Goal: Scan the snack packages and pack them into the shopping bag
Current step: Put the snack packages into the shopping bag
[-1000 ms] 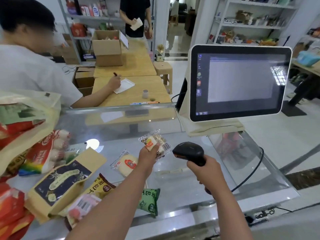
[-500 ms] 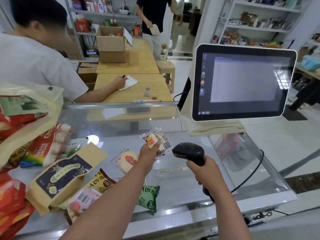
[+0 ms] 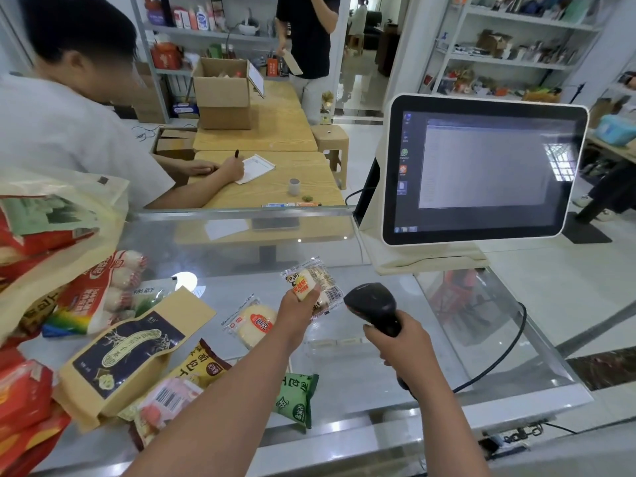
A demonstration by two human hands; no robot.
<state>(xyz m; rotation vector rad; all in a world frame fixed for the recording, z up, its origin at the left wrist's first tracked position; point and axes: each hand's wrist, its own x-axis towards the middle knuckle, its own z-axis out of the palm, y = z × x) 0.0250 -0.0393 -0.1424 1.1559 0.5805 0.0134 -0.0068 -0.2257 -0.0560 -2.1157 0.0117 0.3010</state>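
Little has moved since earlier; left hand pinches snack pkt, barcode twd scanner; right hand grips it, aimed to read.

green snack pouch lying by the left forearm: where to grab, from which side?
Judging from the head view, pinch the green snack pouch by its upper crimped edge, coming from above and from the right. It lies flat on the glass counter, the left forearm crosses just to its left, and the right side is open. Flat seal gives fingers an edge; the puffed body would likely slip.
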